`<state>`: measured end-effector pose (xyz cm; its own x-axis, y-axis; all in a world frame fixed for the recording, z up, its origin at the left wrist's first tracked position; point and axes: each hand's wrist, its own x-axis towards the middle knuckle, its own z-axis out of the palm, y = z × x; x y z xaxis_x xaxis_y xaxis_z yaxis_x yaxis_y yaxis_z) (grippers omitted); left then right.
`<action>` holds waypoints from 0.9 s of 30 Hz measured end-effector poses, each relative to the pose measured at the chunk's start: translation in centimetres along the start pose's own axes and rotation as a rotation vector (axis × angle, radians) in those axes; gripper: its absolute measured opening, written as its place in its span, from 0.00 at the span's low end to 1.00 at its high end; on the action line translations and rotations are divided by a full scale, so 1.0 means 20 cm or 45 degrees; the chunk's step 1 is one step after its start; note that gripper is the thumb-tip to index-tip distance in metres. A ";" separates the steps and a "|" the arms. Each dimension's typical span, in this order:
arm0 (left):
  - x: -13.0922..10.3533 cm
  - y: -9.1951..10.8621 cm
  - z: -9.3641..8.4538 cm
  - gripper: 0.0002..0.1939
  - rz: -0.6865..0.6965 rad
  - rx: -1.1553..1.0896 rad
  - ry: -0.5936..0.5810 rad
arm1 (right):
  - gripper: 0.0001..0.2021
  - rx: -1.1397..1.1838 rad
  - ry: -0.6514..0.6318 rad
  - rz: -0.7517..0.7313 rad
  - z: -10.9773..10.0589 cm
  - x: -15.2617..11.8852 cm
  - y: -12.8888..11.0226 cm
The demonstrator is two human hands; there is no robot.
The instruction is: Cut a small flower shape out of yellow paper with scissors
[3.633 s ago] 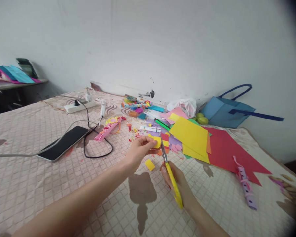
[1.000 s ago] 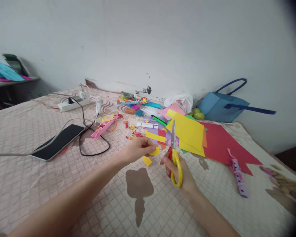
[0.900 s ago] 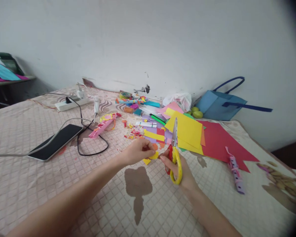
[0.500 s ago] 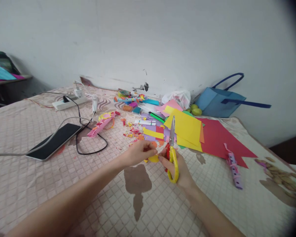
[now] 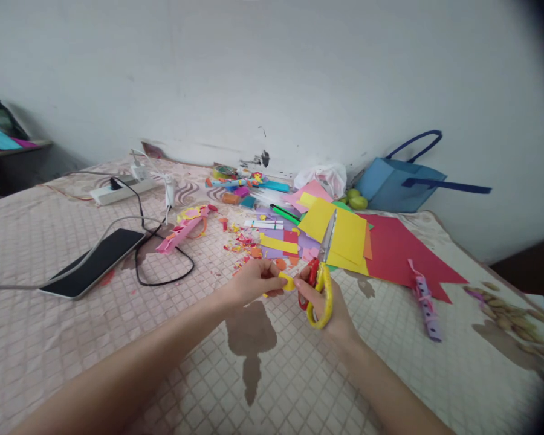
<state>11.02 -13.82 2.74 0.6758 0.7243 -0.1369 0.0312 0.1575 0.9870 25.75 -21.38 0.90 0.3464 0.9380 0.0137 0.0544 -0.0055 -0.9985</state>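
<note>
Between the thumb and fingers of my left hand (image 5: 256, 283) is a small piece of yellow paper (image 5: 286, 281). My right hand (image 5: 333, 305) is closed round scissors (image 5: 321, 296) with one red and one yellow handle. Their blades point up and away, over the yellow sheets (image 5: 340, 232), and look shut. The right fingertips are close to the yellow piece; whether they touch it I cannot tell. Just beyond my hands lie a yellow strip (image 5: 278, 243) and small paper scraps (image 5: 242, 241).
A red sheet (image 5: 403, 254) and a rolled purple paper piece (image 5: 426, 308) lie at right. Behind them stands a blue bag (image 5: 396, 184). At left are a black tablet-like device (image 5: 95, 260), cables and a power strip (image 5: 124, 190). A pink paper strip (image 5: 184, 232) lies nearby.
The yellow piece has been raised and shows more clearly between my left fingers. My right hand has turned, tilting the scissors' blades to the right.
</note>
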 end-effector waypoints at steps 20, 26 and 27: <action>-0.02 0.13 -0.11 0.09 0.133 -0.498 0.226 | 0.18 -0.314 -0.335 -0.019 0.02 -0.05 0.00; -0.02 0.14 -0.10 0.12 0.183 -0.525 0.257 | 0.17 -0.403 -0.366 -0.032 0.04 -0.07 -0.03; -0.02 0.13 -0.10 0.13 0.186 -0.527 0.256 | 0.17 -0.410 -0.366 -0.031 0.04 -0.07 -0.04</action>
<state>9.38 -12.33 5.29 0.4945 0.8676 -0.0532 -0.3765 0.2689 0.8865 24.48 -22.40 1.63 0.0686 0.9974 -0.0235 0.3648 -0.0470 -0.9299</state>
